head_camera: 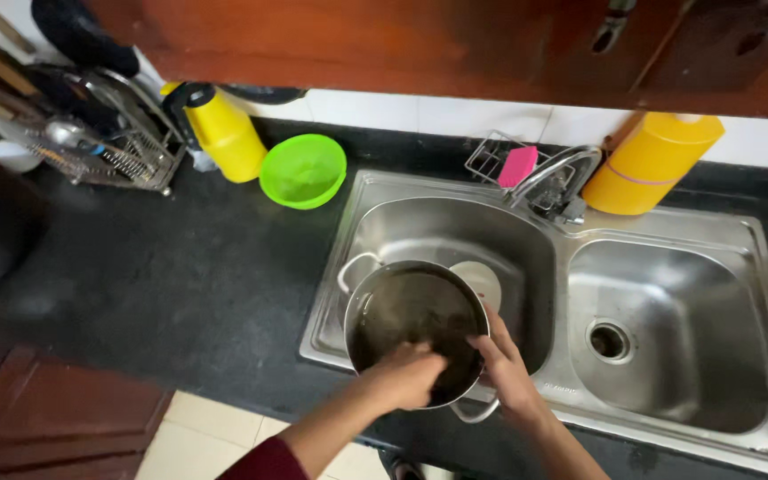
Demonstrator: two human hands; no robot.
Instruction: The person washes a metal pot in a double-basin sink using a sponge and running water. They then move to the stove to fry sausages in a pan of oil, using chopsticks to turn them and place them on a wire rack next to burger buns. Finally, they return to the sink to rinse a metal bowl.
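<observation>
Right, grip first: the right hand (pixel 504 369) is clamped on the near rim of the steel pot (pixel 415 329), fingers hooked over the edge, thumb outside.
Left hand: the left hand (pixel 409 373) is down inside the pot, curled and pressed against the dark inner wall; whether it has anything closed in it, I cannot tell, the frame is blurred there.
Pot: round, steel, two loop handles, tilted with its mouth up toward the camera; one handle pokes out at the upper left, the other hangs at the near edge just beside the right hand.
Where it sits: over the left basin (pixel 491 231) of the double sink, at its front edge.
Behind the pot: a white plate (pixel 482 280) peeks out in the same basin, partly hidden by the rim.
Right basin: the right basin (pixel 668 329) shows a round drain at its bottom.
Tap: the tap (pixel 557 182) arches between the two basins at the back, with a wire rack holding a pink sponge (pixel 517 164) just beside it.
Back of the counter: an orange jug (pixel 646 164) stands to the right of the tap; a green bowl (pixel 302 171) and a yellow bottle (pixel 224 133) stand to the left of the sink.
Far left: a dish rack (pixel 91 133) loaded with utensils sits on the black counter (pixel 180 276).
Sleeve: a dark red sleeve (pixel 264 462) covers the left arm at the bottom edge.
</observation>
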